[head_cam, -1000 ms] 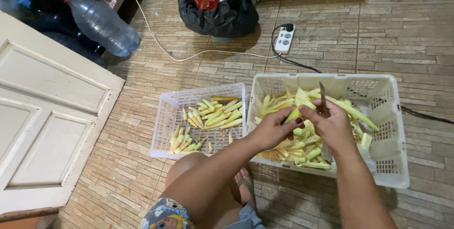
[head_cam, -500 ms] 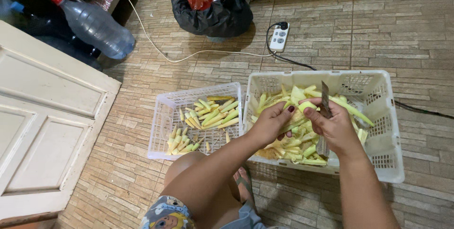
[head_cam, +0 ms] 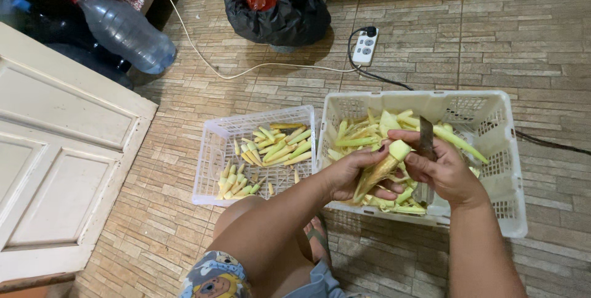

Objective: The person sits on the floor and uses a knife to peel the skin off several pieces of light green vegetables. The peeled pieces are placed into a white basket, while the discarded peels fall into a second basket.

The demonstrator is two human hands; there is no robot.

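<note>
A: Baby corn ear, husk partly on, held over the big white basket, near its front edge.

B: Hands?

A: Left hand wrapped round the lower end of the ear, fingers closed on it. Right hand closed on a knife, blade pointing up, thumb on the ear's cut top.

B: Step?

A: Looks like trimming or husking, ear mid-peel. I'd judge the next move calls for a steady hold with the left and the blade kept off the left fingers.

B: Around it?

A: Husks and green leaves fill the big basket. Small white basket just beside it on the left, touching, holds peeled yellow ears. Both on the tiled floor. Further back: power strip, black bag, plastic bottle.
</note>
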